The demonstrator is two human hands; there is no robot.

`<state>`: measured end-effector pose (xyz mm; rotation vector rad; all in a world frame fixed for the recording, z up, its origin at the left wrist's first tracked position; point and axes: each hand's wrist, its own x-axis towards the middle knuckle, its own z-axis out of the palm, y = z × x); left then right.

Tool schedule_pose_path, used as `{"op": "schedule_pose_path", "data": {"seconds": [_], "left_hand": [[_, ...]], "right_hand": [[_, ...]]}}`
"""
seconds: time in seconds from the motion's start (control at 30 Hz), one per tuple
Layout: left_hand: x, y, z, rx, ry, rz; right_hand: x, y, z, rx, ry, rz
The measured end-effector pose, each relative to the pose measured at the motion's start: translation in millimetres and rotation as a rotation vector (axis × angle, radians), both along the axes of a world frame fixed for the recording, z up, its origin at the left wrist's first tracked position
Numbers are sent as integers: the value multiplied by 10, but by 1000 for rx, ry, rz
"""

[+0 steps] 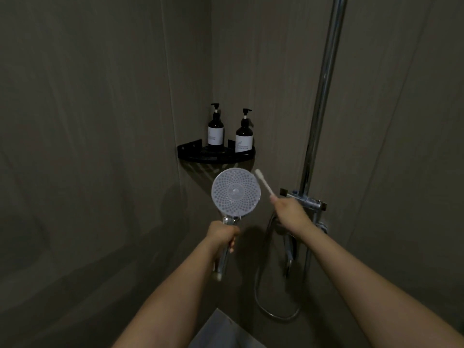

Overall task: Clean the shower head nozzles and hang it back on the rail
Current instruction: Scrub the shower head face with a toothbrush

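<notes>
The left hand (223,233) grips the chrome handle of the shower head (235,192), fingers curled fully round it. The handle runs through the fist: its lower end projects below the fingers, and the neck rises directly above them. The round spray face sits above the left fingers, upright and turned toward the camera, its nozzle pattern plainly visible. The shower head is off its mount and held in front of the corner of the stall.

The right hand (288,212) grips the lower end of a white toothbrush (263,183), fingers closed round the handle. The brush slants up and to the left from those fingers, its head end lying just beside the right rim of the spray face. Whether the brush touches the rim cannot be told; a narrow gap appears to separate them.

The rail (324,96) stands upright to the right of the right hand, rising from the mixer fitting (307,200), which lies just behind that hand's knuckles. The hose (261,292) loops below both hands.

Above the left fingers, beyond the spray face, a black corner shelf (190,149) carries two dark pump bottles (216,133) standing upright side by side.
</notes>
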<state>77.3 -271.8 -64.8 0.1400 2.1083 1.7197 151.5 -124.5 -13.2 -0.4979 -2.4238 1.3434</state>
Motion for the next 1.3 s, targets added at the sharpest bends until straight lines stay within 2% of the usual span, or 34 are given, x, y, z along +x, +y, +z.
{"op": "schedule_pose_path", "data": {"seconds": [0.03, 0.13, 0.17, 0.2, 0.3, 0.33, 0.43, 0.47, 0.6, 0.8, 0.87, 0.97, 1.03, 1.1, 1.2, 1.23, 1.3], "left_hand": [[-2, 1, 8, 1, 5, 5], [-23, -13, 7, -5, 16, 11], [-29, -26, -9, 4, 12, 9], [-31, -34, -29, 24, 2, 7], [-26, -53, -65, 87, -16, -4], [-25, -54, -61, 104, -22, -16], [-30, -65, -6, 202, -121, -63], [-41, -65, 12, 243, -177, -80], [-70, -75, 66, 426, -244, -114], [-29, -16, 120, 462, -232, -165], [-20, 8, 129, 478, -222, -174], [-28, 23, 129, 555, -194, -147], [-32, 18, 120, 561, -184, -130], [-16, 9, 121, 516, -190, -127], [-7, 31, 141, 479, -196, -128], [-6, 43, 157, 477, -196, -126], [-24, 51, 176, 471, -203, -125]], "right_hand": [[3, 26, 3, 2, -28, -4], [91, 37, -45, 44, -463, 231], [102, 65, -72, 13, -497, 279], [87, 102, -85, -32, -446, 280], [-19, 230, -143, -196, -123, 97], [-33, 262, -152, -197, -110, 82], [45, 251, -149, -41, -391, 245], [76, 240, -131, -14, -425, 272], [104, 224, -72, 26, -367, 307], [12, 70, -29, 241, -209, 120], [44, 27, 15, 329, -297, 171], [171, -7, 126, 404, -539, 368], [195, 34, 130, 383, -528, 390], [143, 67, 90, 344, -406, 300], [10, 53, -2, 454, -287, 152], [-1, 32, -5, 492, -317, 177], [22, 1, 4, 480, -543, 347]]}}
